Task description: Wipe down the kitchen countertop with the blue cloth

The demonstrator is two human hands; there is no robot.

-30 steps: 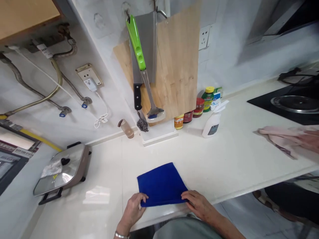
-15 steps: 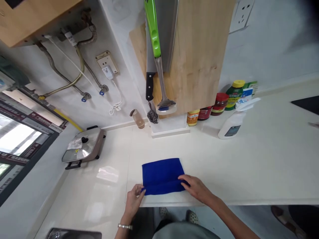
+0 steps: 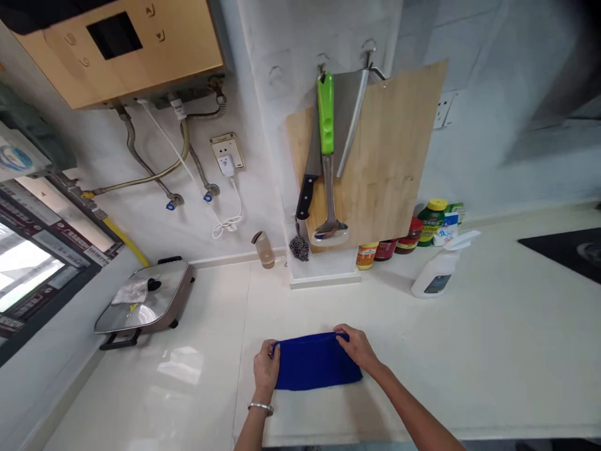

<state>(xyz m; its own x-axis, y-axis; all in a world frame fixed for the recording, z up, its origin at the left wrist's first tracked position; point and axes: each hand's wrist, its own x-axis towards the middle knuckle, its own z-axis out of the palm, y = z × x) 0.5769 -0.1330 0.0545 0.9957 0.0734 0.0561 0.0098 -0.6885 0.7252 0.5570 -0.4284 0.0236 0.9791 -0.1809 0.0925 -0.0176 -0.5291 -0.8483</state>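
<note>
A dark blue cloth [image 3: 315, 363] lies on the white countertop [image 3: 422, 388], its shape a wide rectangle. At its far left corner my left hand [image 3: 267, 364], with a bracelet at the wrist, is closed and pinches the edge between thumb and fingers. My right hand [image 3: 357, 348] grips the far right corner in the same way, thumb beneath the curled fingers. The cloth's far edge stretches between the two hands; its near edge rests close to the counter front.
A spray bottle [image 3: 436, 272] stands right of the cloth, with several jars [image 3: 413, 235] behind. An electric pan [image 3: 150, 294] sits left, a brownish bottle [image 3: 263, 250] by the wall. A cutting board [image 3: 385, 169], knife [image 3: 306, 197] and green-handled ladle [image 3: 327, 125] hang above. A black cooktop [image 3: 573, 250] lies right.
Both hands have moved from the cloth's near edge to its far edge, carrying the edge over. The cloth now looks narrower from front to back. My view has tilted up.
</note>
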